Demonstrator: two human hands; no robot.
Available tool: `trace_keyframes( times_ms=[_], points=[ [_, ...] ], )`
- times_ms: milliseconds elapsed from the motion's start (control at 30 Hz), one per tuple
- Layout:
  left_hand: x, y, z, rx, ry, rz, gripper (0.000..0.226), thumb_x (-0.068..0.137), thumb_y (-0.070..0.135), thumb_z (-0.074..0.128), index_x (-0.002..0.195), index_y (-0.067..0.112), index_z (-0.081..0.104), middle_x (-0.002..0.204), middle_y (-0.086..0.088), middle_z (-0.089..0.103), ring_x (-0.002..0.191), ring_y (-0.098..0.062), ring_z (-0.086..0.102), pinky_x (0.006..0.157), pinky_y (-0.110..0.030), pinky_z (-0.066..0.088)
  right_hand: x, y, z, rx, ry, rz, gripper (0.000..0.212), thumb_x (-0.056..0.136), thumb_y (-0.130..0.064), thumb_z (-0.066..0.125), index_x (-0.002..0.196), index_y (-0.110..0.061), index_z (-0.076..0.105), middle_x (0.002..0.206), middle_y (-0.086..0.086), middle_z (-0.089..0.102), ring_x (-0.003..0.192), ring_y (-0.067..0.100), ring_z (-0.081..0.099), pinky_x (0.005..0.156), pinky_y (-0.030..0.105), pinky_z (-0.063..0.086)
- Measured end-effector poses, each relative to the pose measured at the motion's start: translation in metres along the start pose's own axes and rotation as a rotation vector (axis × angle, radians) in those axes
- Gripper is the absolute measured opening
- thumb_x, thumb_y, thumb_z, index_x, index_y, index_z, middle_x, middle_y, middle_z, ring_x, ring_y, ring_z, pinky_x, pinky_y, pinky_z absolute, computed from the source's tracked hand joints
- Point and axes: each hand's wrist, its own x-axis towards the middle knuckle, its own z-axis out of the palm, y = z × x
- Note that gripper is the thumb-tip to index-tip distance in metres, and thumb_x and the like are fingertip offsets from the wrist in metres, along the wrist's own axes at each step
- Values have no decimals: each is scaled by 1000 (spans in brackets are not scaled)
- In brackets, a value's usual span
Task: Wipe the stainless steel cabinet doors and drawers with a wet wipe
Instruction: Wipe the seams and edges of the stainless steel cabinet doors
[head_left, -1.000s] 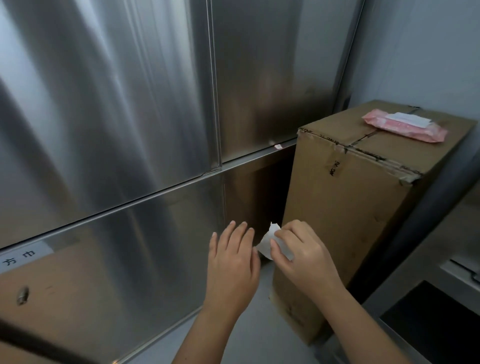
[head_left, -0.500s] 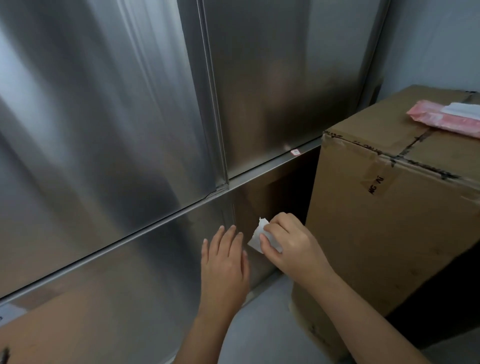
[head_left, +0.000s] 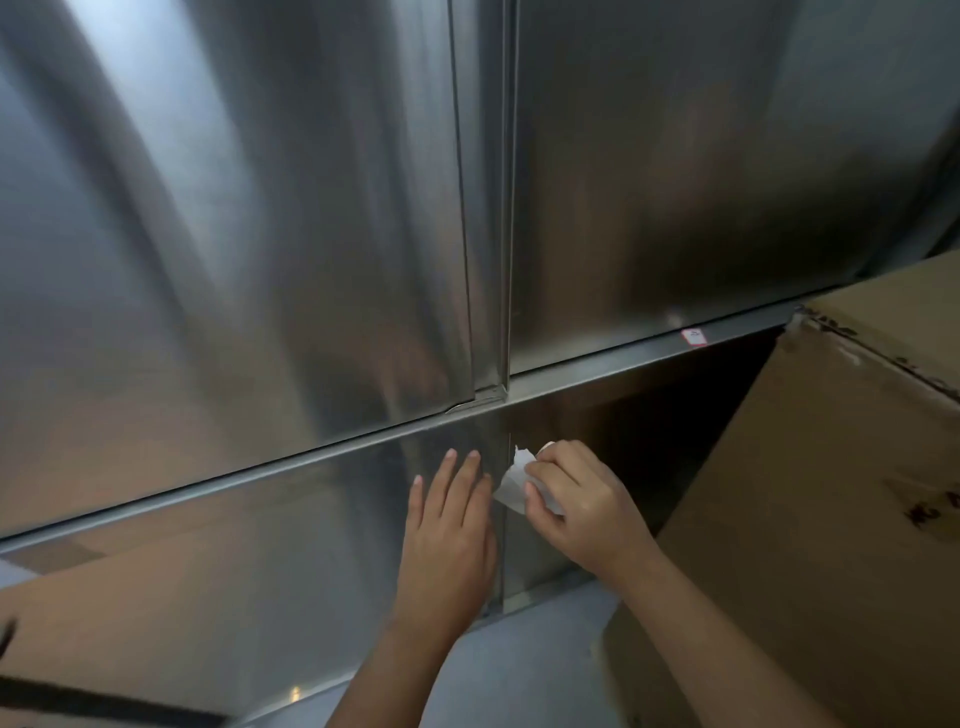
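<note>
Creeping a little higher than a second ago, both hands now sit close under the horizontal rail (head_left: 311, 460) that caps the lower panels. The right hand (head_left: 576, 499) has its fingertips bunched, pinching the crumpled wet wipe (head_left: 511, 480) and holding it against the lower right panel (head_left: 566, 415), at that panel's left edge near its top corner, just beside the vertical seam (head_left: 501, 561). The left hand (head_left: 449, 525) lies flat on the lower left panel (head_left: 208, 571), fingers straight and close together, its edge just beside the wipe. The pink pack that showed on the cardboard box (head_left: 831, 493) a second ago has dropped out of sight as the view swung left; the box itself stands just beside the right panel. I'd say the wiping is working up the seam toward the rail, with the tall upper doors (head_left: 234, 234) not yet reached. The box crowds that right panel, so the far part of it may be awkward to get at.
</note>
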Motion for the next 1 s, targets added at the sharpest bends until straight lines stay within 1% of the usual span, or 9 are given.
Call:
trace_keyframes(
  times_ms=[133, 267, 367, 433, 500, 600, 733, 867, 1000],
  points=[
    [5, -3, 25, 35, 39, -43, 40, 79, 11, 38, 104, 4, 68, 123, -14, 61, 120, -34, 53, 93, -58, 41, -4, 29, 23, 50, -38, -65, 18, 85, -12, 55, 81, 1, 67, 78, 12, 61, 70, 22, 58, 57, 32, 51],
    [3, -10, 51, 90, 80, -53, 39, 82, 12, 40, 109, 4, 66, 129, -13, 57, 125, -32, 48, 97, -57, 37, -7, 47, 47, 91, -47, -109, 19, 85, -10, 54, 79, 3, 66, 76, 15, 60, 67, 26, 58, 56, 36, 50],
    [1, -19, 71, 157, 112, -47, 41, 84, 15, 39, 116, 5, 63, 136, -12, 51, 131, -29, 40, 102, -55, 31, -13, 57, 64, 129, -22, -123, 18, 84, -8, 55, 80, 4, 67, 78, 16, 61, 69, 26, 58, 57, 35, 50],
    [-1, -25, 85, 186, 158, -20, 42, 85, 15, 39, 122, 7, 58, 140, -11, 46, 134, -26, 34, 106, -52, 27, -17, 63, 74, 154, 17, -135, 18, 84, -7, 54, 82, 6, 67, 80, 17, 61, 71, 26, 59, 62, 34, 51],
    [-4, -31, 98, 195, 216, 10, 43, 87, 15, 39, 129, 9, 47, 143, -10, 40, 136, -24, 30, 108, -51, 23, -21, 70, 83, 156, 67, -148, 21, 84, -7, 53, 85, 8, 67, 83, 18, 62, 74, 28, 60, 67, 34, 51],
    [-6, -41, 114, 230, 302, 48, 46, 89, 16, 38, 135, 10, 38, 146, -8, 34, 137, -22, 28, 108, -52, 20, -24, 77, 97, 136, 138, -185, 22, 84, -6, 52, 88, 10, 67, 84, 21, 63, 76, 30, 62, 69, 36, 52],
    [-2, -58, 133, 294, 402, 125, 49, 90, 18, 38, 138, 9, 35, 146, -9, 32, 137, -23, 27, 108, -53, 16, -28, 83, 117, 94, 211, -240, 23, 83, -5, 54, 92, 13, 66, 87, 23, 63, 79, 33, 63, 70, 38, 53],
    [5, -73, 152, 326, 517, 188, 47, 95, 23, 30, 140, 9, 34, 148, -9, 30, 139, -24, 26, 108, -55, 15, -31, 87, 138, 42, 316, -286, 25, 82, -4, 56, 97, 14, 65, 91, 26, 62, 83, 35, 63, 72, 40, 53],
    [16, -89, 168, 384, 669, 256, 48, 96, 24, 29, 141, 9, 32, 149, -8, 29, 139, -24, 27, 108, -55, 13, -38, 91, 163, -67, 443, -325, 33, 83, -7, 54, 109, 13, 61, 103, 26, 61, 97, 34, 61, 84, 36, 52]
  ],
)
